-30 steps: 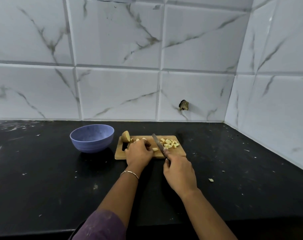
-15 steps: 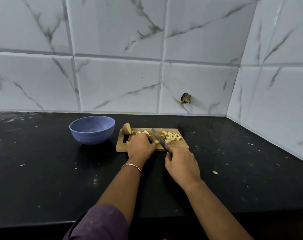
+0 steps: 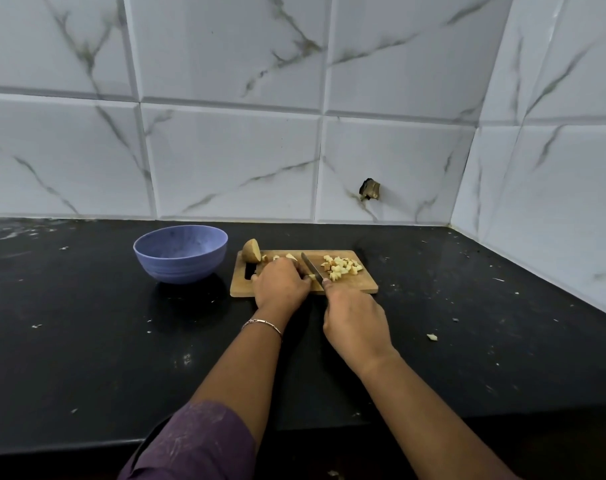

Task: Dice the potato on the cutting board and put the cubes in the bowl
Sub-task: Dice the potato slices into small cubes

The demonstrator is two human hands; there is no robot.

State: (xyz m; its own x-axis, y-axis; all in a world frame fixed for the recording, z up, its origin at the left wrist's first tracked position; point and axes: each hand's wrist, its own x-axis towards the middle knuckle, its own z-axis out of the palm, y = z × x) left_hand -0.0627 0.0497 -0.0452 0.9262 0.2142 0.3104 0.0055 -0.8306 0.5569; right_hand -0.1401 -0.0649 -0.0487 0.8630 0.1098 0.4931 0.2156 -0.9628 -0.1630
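Note:
A small wooden cutting board (image 3: 364,287) lies on the black counter. My left hand (image 3: 281,285) curls over potato strips (image 3: 291,257) at the board's middle and holds them down. My right hand (image 3: 355,322) grips a knife (image 3: 312,266) whose blade angles across the board just right of my left fingers. A pile of potato cubes (image 3: 341,267) sits on the board's right part. A potato half (image 3: 251,251) with skin stands at the board's far left corner. The blue bowl (image 3: 180,254) stands left of the board, and I see nothing inside it.
The black counter (image 3: 87,341) carries scattered crumbs, and one loose potato bit (image 3: 432,337) lies to the right of my right hand. White marble tiles form the back wall and the right wall, meeting in a corner. A hole (image 3: 370,189) marks the back wall.
The camera tilted so the scene sits lower in view. The knife blade has shifted slightly along the potato strips; both hands stay in place on the board.

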